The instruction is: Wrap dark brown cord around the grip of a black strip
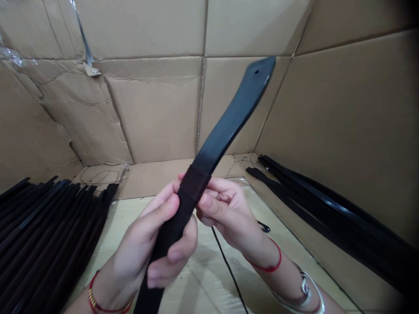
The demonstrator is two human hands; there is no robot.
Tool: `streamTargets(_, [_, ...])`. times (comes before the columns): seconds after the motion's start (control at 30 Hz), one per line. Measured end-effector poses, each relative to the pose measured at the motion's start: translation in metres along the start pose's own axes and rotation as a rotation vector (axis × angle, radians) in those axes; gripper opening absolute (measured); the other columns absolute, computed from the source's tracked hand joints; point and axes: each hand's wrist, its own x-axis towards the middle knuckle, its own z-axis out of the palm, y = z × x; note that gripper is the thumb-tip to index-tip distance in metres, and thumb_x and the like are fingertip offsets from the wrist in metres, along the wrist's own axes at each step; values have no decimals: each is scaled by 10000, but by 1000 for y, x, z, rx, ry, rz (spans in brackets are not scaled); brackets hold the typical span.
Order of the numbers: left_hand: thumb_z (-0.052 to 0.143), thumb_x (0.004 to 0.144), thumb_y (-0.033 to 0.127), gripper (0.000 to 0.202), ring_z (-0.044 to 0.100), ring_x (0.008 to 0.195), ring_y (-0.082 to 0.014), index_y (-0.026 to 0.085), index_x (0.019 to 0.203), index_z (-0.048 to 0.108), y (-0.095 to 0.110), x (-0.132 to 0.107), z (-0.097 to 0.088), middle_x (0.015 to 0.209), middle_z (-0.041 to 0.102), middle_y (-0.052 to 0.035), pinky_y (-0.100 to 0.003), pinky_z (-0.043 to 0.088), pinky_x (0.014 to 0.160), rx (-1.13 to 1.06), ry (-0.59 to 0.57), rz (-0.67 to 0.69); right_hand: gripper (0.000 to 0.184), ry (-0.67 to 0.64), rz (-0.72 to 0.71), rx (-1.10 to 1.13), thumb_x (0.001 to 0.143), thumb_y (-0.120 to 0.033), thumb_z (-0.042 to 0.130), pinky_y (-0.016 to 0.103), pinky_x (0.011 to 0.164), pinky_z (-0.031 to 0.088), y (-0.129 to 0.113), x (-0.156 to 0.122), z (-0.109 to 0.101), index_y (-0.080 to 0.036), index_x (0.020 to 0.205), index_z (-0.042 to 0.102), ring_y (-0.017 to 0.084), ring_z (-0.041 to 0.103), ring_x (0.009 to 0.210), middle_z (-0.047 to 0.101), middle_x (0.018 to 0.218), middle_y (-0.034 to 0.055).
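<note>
A long flat black piece, curved and with a small hole near its far tip, points up and away from me. A band of dark brown thread is wound around its middle. My left hand grips the piece just below the winding, fingers wrapped around it. My right hand pinches the piece at the wound band with thumb and fingertips. A thin black thread trails down from the hands across the surface.
A stack of several similar black pieces lies at the left. Several more lie along the right wall. Cardboard walls enclose the work surface on three sides.
</note>
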Motion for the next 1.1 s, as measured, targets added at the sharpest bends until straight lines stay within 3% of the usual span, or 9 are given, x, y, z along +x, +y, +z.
streamTargets(0.1, [211, 1012, 443, 527, 287, 274, -27, 150, 731, 548, -1, 2, -6, 451, 398, 39, -104, 306, 292, 50, -48, -147, 281, 25, 21, -23, 754, -299, 784, 176, 396, 156, -2, 0, -1, -162, 995, 742, 30, 251, 466, 474, 605, -32])
streamTargets(0.2, [365, 988, 478, 384, 479, 469, -59, 157, 914, 562, -6, 5, -5, 628, 549, 0, -138, 425, 446, 457, 288, 43, 276, 155, 2, -88, 687, -235, 830, 167, 399, 237, -4, 1, 2, -124, 924, 744, 26, 295, 439, 455, 529, -56])
streamTargets(0.3, [540, 920, 486, 319, 428, 551, -42, 178, 1002, 535, -11, 6, 0, 701, 511, 31, -113, 360, 478, 733, 510, 163, 307, 232, 27, -126, 655, -208, 844, 180, 427, 340, -3, 2, 6, -111, 924, 734, 43, 381, 435, 481, 512, -59])
streamTargets(0.5, [440, 957, 503, 347, 377, 437, -32, 172, 910, 533, -5, 5, 8, 649, 488, 41, -132, 316, 387, 590, 464, 105, 142, 233, 32, -107, 768, -249, 768, 163, 378, 279, -2, 4, 5, -131, 793, 693, 25, 362, 424, 610, 590, -14])
streamTargets(0.67, [398, 970, 508, 389, 402, 403, -25, 170, 904, 579, 1, -5, 10, 603, 533, 28, -112, 331, 384, 541, 381, 108, 144, 241, -69, -129, 737, -200, 795, 152, 370, 243, -6, 0, 7, -138, 672, 683, 14, 324, 420, 572, 524, -37])
streamTargets(0.8, [358, 961, 561, 457, 410, 357, -39, 168, 895, 583, -1, -10, 1, 555, 554, 10, -122, 344, 358, 378, 263, 53, 183, 138, 48, -19, 711, -240, 823, 149, 415, 311, -8, -2, 6, -153, 831, 716, 37, 437, 467, 588, 562, -29])
streamTargets(0.93, [266, 934, 656, 595, 368, 306, -61, 162, 818, 578, -4, -6, -9, 461, 503, 6, -138, 296, 302, 173, 11, -177, 326, -54, 145, 5, 714, -325, 817, 209, 561, 466, -9, -1, 0, -131, 966, 743, 108, 596, 614, 649, 674, 27])
streamTargets(1.0, [253, 914, 694, 626, 419, 344, -75, 161, 842, 574, -5, -1, -9, 493, 526, -4, -153, 336, 335, 274, 64, -197, 258, -36, 83, -18, 727, -305, 807, 225, 609, 495, -8, 0, -3, -123, 904, 758, 113, 609, 636, 668, 714, 46])
streamTargets(1.1, [472, 888, 628, 479, 576, 572, -111, 203, 1105, 517, -11, 5, -4, 759, 650, -28, -195, 456, 514, 708, 412, 95, 230, 106, 39, -42, 732, -250, 800, 211, 558, 478, -3, 2, -2, -134, 925, 757, 88, 560, 558, 640, 667, 19])
